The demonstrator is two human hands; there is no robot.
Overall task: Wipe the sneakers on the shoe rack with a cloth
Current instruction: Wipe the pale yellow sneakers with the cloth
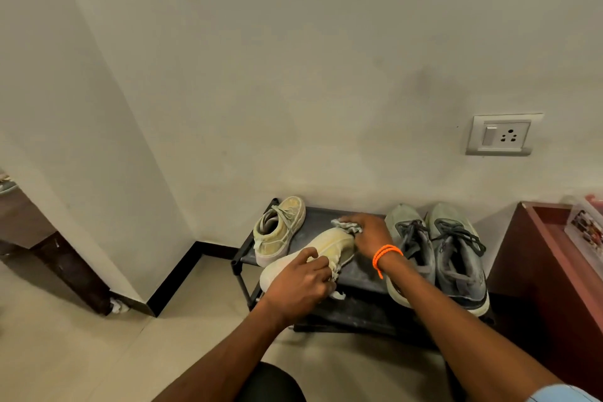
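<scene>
A low black shoe rack point(362, 274) stands against the wall. A pale yellow sneaker point(329, 246) lies tilted on its top shelf. My left hand point(301, 284) grips it around the heel and collar. My right hand point(367, 233) holds a crumpled grey-white cloth point(346, 225) against the sneaker's toe. Its matching sneaker point(279, 230) stands at the rack's back left. Two grey sneakers with dark laces point(411, 245) point(456, 254) sit side by side at the right.
A dark red cabinet point(548, 258) stands close on the right of the rack. The wall behind carries a switch and socket plate point(501, 137). A wall corner with black skirting point(176, 277) juts out at the left. Beige floor tiles lie in front.
</scene>
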